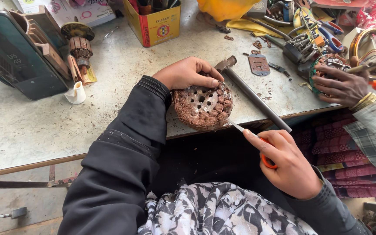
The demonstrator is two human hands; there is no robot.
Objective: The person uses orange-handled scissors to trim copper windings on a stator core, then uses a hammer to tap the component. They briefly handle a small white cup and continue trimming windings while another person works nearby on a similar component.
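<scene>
Head view: the person is wearing a black long-sleeved garment, its cuffs gathering in fine ribbed folds at the wrists. The left sleeve (pixel 122 152) is showing a scatter of tiny pale specks near the elbow. The left hand (pixel 187 73) and right hand (pixel 289 162) are showing bare, without gloves. A black-and-white floral-patterned cloth (pixel 223 211) is draping over the lap.

Scissor blades (pixel 236 126) behind copper winding (pixel 202 106)
</scene>
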